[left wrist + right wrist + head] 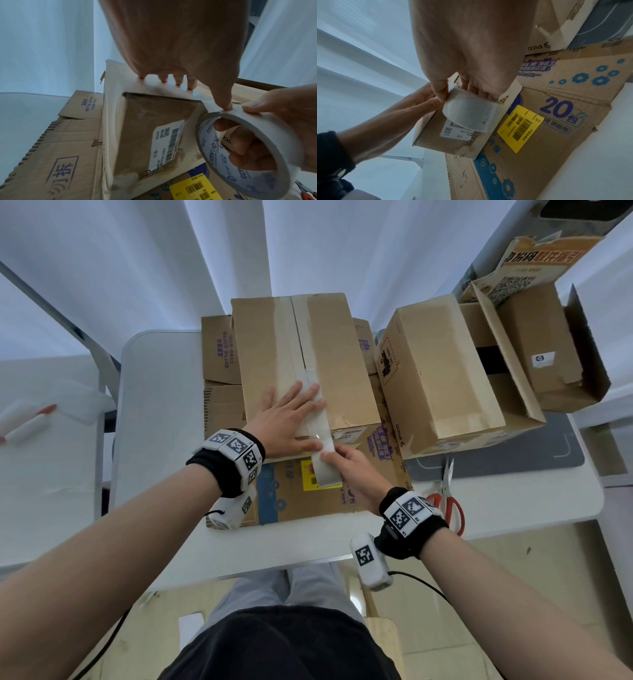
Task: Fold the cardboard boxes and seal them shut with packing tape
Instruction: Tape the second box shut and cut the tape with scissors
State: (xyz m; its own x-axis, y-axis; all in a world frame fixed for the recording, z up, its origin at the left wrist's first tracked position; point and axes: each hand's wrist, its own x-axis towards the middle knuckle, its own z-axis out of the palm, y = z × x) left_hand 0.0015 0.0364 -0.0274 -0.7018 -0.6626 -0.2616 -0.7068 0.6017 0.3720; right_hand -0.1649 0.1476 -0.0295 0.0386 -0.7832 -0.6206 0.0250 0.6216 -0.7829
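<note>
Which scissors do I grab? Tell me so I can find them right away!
Look at the white table, on its right side near the front edge. The scissors lie there beside the right hand. Their orange-red handles stand out against all the brown cardboard.

Brown corrugated cardboard on the closed box [329, 361], matt and a little scuffed, with a torn patch near its front edge. Down its seam runs a strip of tape [310, 392], pale, translucent, faintly glossy. The tape roll [248, 152] shows a grey card core printed in blue and red inside. Underneath, a flattened carton [556, 108], same matt cardboard, blue print, glossy yellow sticker. Tabletop [164, 412]: smooth, white, matt. Scissors [448, 494]: bare metal blades, shiny orange plastic handles.
</note>
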